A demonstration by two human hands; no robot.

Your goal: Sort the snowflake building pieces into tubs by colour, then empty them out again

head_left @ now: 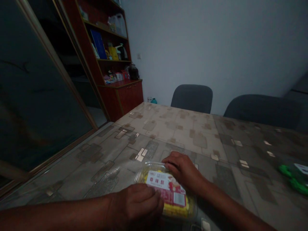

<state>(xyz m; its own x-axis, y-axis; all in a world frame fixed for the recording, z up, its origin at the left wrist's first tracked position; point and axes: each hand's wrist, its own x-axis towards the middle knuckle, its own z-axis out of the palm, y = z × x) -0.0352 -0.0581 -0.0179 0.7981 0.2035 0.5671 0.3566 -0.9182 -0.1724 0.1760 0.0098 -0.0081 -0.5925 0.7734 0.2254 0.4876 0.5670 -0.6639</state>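
A clear plastic food box [168, 192] with yellow contents and a red-and-white label lies on the patterned table [183, 128] close to me. My left hand [137, 205] rests curled on the box's near left corner, fingers closed on its edge. Across the far edge my right hand [183, 168] lies with its fingers bent down over the lid's rim. Both hands touch the box, which sits flat on the table.
Two dark chairs [192, 98] [262, 110] stand at the table's far side. A green object [295, 179] lies at the right edge. A red wooden shelf cabinet [113, 64] with boxes and bottles stands at the back left, beside a dark glass sliding door [36, 96].
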